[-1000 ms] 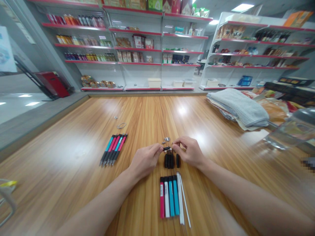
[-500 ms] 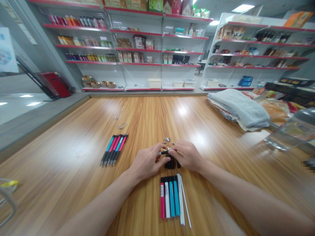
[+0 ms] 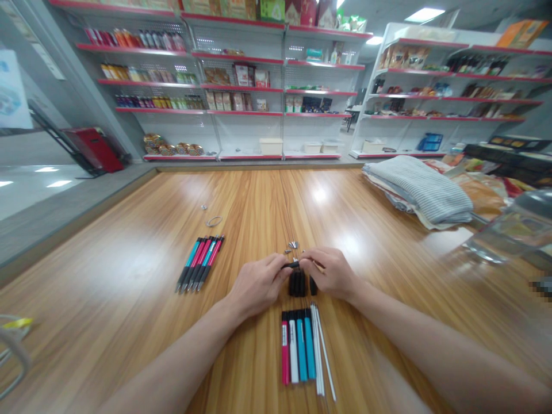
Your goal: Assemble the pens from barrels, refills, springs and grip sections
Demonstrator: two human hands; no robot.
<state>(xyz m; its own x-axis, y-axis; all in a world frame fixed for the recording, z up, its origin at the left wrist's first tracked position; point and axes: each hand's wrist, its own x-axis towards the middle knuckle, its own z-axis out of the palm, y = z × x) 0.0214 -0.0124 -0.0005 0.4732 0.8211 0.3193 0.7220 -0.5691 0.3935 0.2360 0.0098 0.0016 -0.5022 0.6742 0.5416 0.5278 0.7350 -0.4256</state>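
My left hand [image 3: 261,286] is closed, thumb and fingers pinching a black pen grip [image 3: 294,265] held level just above the table. At its right end, my right hand [image 3: 331,274] has its fingertips closed on it. Whether a refill or barrel sits inside is hidden by the fingers. Just below the hands lie several loose black pen grips [image 3: 297,284], one apart under the right fingers. Small metal pen tips [image 3: 293,245] lie beyond the hands. Nearer me are red, white and blue pen barrels [image 3: 302,348] with black tops, beside thin white refills [image 3: 319,351].
A row of assembled red and blue pens [image 3: 200,263] lies to the left, with a pale loop [image 3: 214,221] beyond it. Folded striped cloth [image 3: 425,187] and a clear container [image 3: 513,227] stand at the right. A cable [image 3: 17,351] is at the left edge.
My left thumb and fingers have closed around the black pen grip. The white part that showed at its left end is now covered. My right hand has shifted slightly to the right.
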